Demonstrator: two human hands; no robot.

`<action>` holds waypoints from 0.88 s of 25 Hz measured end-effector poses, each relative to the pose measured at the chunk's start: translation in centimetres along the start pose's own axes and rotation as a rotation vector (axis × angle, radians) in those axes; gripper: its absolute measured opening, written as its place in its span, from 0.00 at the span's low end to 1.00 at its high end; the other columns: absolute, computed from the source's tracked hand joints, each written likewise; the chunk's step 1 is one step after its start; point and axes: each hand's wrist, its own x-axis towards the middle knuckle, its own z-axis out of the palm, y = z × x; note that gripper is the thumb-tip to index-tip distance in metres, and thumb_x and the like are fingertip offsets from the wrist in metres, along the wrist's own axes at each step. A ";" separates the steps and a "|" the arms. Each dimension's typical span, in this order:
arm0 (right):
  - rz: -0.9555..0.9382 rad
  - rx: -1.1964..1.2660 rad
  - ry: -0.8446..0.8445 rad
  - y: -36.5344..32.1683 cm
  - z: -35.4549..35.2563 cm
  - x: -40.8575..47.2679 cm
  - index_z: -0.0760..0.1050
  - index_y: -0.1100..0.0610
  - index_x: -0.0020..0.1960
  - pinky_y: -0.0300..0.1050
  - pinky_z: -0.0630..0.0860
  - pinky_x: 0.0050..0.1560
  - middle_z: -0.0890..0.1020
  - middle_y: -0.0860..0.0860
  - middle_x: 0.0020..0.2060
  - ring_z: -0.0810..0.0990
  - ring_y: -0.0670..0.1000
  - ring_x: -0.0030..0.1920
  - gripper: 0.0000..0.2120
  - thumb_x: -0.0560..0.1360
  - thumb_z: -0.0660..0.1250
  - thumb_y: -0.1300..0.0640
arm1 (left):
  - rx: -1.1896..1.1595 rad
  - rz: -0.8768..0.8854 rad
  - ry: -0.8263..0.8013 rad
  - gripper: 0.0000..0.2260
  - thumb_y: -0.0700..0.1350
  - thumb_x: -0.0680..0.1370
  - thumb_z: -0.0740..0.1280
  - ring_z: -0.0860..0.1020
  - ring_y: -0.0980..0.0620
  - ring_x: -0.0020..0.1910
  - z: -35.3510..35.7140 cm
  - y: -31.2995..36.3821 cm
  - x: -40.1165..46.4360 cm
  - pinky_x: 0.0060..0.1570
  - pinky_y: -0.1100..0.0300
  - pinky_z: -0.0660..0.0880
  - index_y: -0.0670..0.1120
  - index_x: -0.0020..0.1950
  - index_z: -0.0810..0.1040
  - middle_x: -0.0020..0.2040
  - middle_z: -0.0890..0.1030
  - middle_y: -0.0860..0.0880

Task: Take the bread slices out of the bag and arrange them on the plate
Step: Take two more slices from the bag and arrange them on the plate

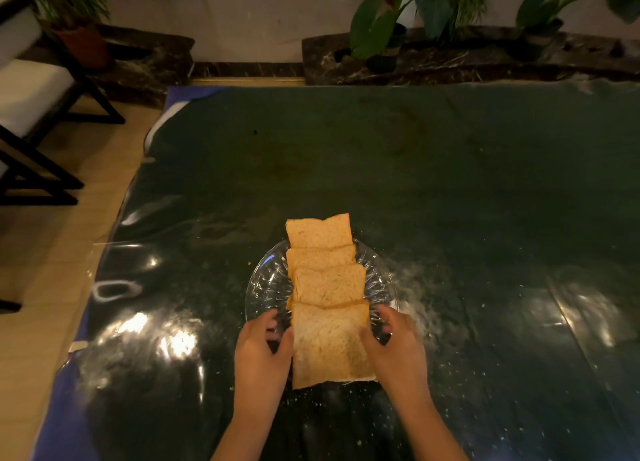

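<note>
A clear glass plate (266,280) sits on the dark table near its front edge. Several brown bread slices lie on it in an overlapping row running away from me; the farthest slice (318,232) overhangs the plate's far rim. The nearest slice (329,346) overhangs the near rim. My left hand (261,353) grips that nearest slice at its left edge, and my right hand (394,346) grips it at its right edge. No bread bag is in view.
The table (450,183) has a dark green cloth under shiny clear plastic, sprinkled with crumbs around the plate. A chair (34,114) stands to the left on the tan floor. Potted plants (384,27) line a marble ledge behind the table.
</note>
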 end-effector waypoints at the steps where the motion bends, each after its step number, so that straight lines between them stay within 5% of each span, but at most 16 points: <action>1: -0.014 0.008 -0.005 -0.2 0.0 0.4 0.71 0.56 0.64 0.45 0.76 0.54 0.76 0.49 0.56 0.77 0.49 0.54 0.22 0.71 0.69 0.55 | -0.009 -0.005 0.005 0.20 0.41 0.73 0.70 0.78 0.53 0.49 0.0 0.1 0.5 0.50 0.61 0.74 0.42 0.63 0.73 0.55 0.77 0.46; 3: -0.027 0.050 -0.084 -0.8 0.2 1.2 0.70 0.55 0.65 0.42 0.77 0.51 0.77 0.46 0.53 0.78 0.49 0.55 0.20 0.73 0.66 0.55 | -0.014 -0.020 -0.078 0.20 0.41 0.74 0.68 0.76 0.50 0.57 0.2 0.6 1.9 0.59 0.52 0.74 0.42 0.66 0.71 0.60 0.76 0.46; 5: -0.047 0.048 -0.163 -1.3 0.5 1.9 0.72 0.51 0.64 0.28 0.70 0.37 0.77 0.42 0.42 0.77 0.42 0.43 0.17 0.75 0.63 0.57 | -0.003 0.002 -0.202 0.16 0.41 0.76 0.65 0.76 0.50 0.57 0.5 1.1 2.8 0.60 0.47 0.73 0.42 0.64 0.74 0.59 0.78 0.46; 9: -0.043 0.075 -0.083 -1.5 1.3 2.7 0.75 0.52 0.61 0.24 0.68 0.31 0.73 0.39 0.30 0.71 0.39 0.29 0.16 0.74 0.64 0.60 | -0.017 0.029 -0.168 0.15 0.38 0.75 0.65 0.77 0.51 0.53 1.2 1.3 3.5 0.59 0.50 0.74 0.44 0.62 0.76 0.56 0.80 0.45; 14: 0.024 0.147 0.041 -1.5 1.6 2.6 0.79 0.52 0.51 0.29 0.69 0.37 0.81 0.45 0.41 0.79 0.44 0.42 0.10 0.71 0.69 0.60 | -0.068 -0.007 0.020 0.11 0.40 0.71 0.72 0.79 0.54 0.44 0.9 1.4 3.1 0.46 0.62 0.77 0.45 0.53 0.79 0.50 0.79 0.49; 18: 0.027 0.132 0.159 -1.3 1.4 1.6 0.78 0.51 0.45 0.29 0.67 0.37 0.79 0.44 0.41 0.77 0.43 0.42 0.06 0.69 0.71 0.58 | -0.093 -0.042 0.025 0.10 0.39 0.70 0.73 0.78 0.60 0.38 0.9 1.8 2.2 0.37 0.69 0.72 0.54 0.41 0.76 0.39 0.81 0.56; 22: -0.032 0.176 0.154 -2.0 1.2 2.6 0.78 0.51 0.48 0.30 0.68 0.37 0.80 0.44 0.40 0.77 0.41 0.41 0.08 0.69 0.71 0.57 | -0.117 -0.034 0.093 0.09 0.39 0.70 0.72 0.79 0.59 0.39 0.8 2.4 3.1 0.40 0.64 0.76 0.52 0.44 0.78 0.40 0.80 0.54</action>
